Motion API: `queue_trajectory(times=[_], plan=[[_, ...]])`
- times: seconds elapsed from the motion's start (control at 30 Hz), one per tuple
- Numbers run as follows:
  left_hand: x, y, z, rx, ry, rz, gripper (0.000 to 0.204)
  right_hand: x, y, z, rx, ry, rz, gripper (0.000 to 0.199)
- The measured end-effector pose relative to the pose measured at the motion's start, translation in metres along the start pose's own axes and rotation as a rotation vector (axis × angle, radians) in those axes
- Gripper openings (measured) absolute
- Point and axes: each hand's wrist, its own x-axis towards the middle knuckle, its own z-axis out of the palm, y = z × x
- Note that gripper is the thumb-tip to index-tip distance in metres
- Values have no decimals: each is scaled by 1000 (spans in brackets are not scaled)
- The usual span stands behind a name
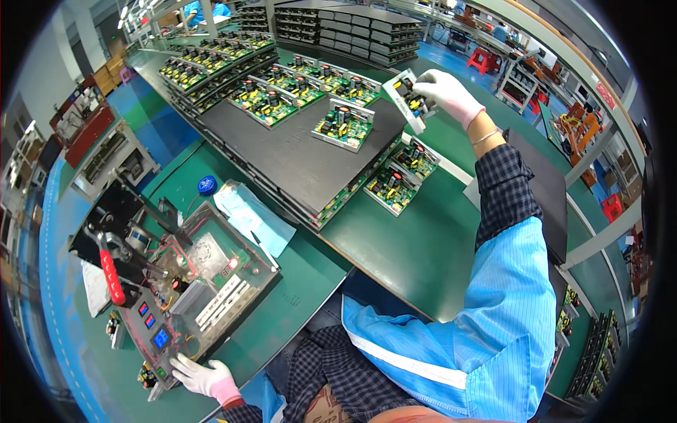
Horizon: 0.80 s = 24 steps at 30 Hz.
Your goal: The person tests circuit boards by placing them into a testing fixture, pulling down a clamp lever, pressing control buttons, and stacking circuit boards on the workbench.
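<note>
My right hand (448, 95), in a white glove with a pink cuff, is raised at the upper right. Its fingers grip a circuit board (407, 106) with a pale metal side plate, held tilted in the air beyond the stack's corner. My left hand (203, 378), gloved the same way, lies at the lower left with fingers stretched out against the near corner of a test fixture (233, 310). Beside its fingertips is another circuit board (147, 376), partly hidden by the fixture. Two populated boards (400, 180) sit on the green bench beside the black-sheeted stack.
A black sheet (282, 155) tops the layered stack, with several boards (271, 99) on it. A red-handled toggle clamp (111, 276) rises from the fixture. Nearby are a light-blue cloth (254, 218) and a blue cap (206, 185). More stacked trays (367, 35) stand behind.
</note>
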Motion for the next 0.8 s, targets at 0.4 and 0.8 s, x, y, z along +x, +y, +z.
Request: queue_trajectory(times=[0.4, 0.8], plan=[[-2, -2, -3, -64, 19, 51, 89, -26, -83, 91, -231, -382, -332, 41], [-4, -5, 1, -103, 87, 79, 86, -17, -93, 144, -350, -318, -484, 41]])
